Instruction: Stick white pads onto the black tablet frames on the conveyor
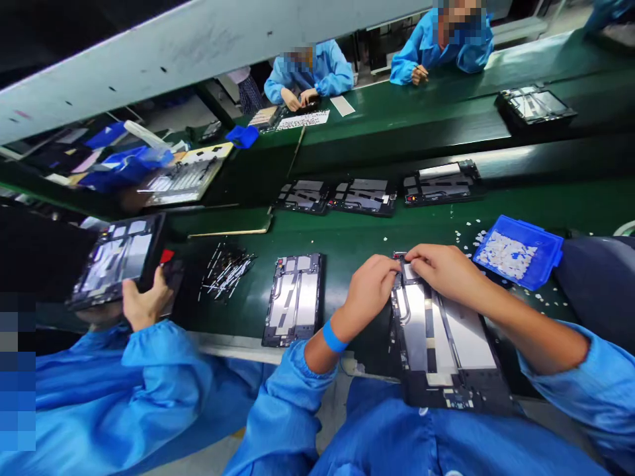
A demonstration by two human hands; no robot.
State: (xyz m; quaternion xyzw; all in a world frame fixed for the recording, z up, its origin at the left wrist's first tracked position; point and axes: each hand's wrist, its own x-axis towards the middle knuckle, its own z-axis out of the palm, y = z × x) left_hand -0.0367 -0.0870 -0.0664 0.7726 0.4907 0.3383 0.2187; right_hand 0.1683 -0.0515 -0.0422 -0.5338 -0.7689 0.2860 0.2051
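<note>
An open tablet chassis [446, 344] with silver panels lies lengthwise in front of me, overhanging the bench edge. My left hand [372, 287] and my right hand [444, 268] meet at its far end. Both hands have their fingers pinched together on the top edge of the chassis, near a small red part. What the fingertips hold is too small to make out. A blue band circles my left wrist.
A second chassis [294, 299] lies left of mine, beside several thin metal strips [227, 272]. A blue tray [518, 251] of small white pieces sits right. A co-worker's hand [143, 301] at left holds a tablet [119, 254]. More chassis [364, 196] ride the far belt; two people sit opposite.
</note>
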